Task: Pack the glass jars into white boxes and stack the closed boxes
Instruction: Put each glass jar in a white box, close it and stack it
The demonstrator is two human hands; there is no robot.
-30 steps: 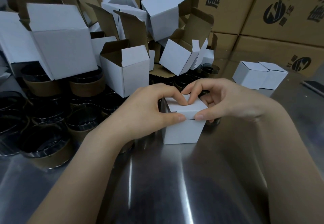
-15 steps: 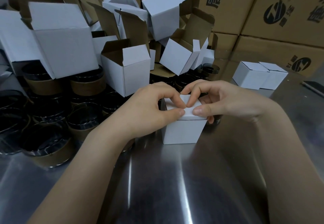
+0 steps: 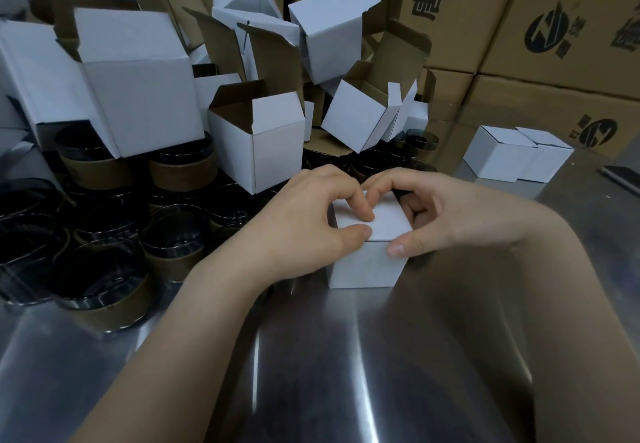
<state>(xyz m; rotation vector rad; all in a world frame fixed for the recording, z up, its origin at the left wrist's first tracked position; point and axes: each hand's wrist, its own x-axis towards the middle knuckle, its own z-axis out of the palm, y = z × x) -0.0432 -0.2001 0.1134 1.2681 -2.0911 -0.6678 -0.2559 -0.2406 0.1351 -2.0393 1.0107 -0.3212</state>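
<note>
A bare stainless steel table (image 3: 311, 373) fills the near part of the view, and both forearms reach across it to a small white box (image 3: 363, 269) that stands upright on the steel near the middle. The left hand (image 3: 304, 224) grasps the box from its left side, with the thumb on the front top edge and a curled forefinger pressing down on the lid (image 3: 389, 220). The right hand (image 3: 460, 220) grasps it from the right, with its thumb laid on the front upper corner and its fingers curled over the far edge of the lid. The lid lies flat and nearly shut; whether a jar is inside cannot be told. Just left of the hands, dark glass jars (image 3: 110, 307) with brown paper bands stand crowded together on the table, some stacked. Behind them is a loose pile of open white boxes (image 3: 138, 75), flaps up and brown inside, tipped at many angles; one open box (image 3: 256, 144) stands upright right behind the left hand. Farther right, well apart from the hands, two closed white boxes (image 3: 495, 155) sit side by side, touching. Large brown cartons (image 3: 554, 9) with dark printed logos form a wall at the back.
</note>
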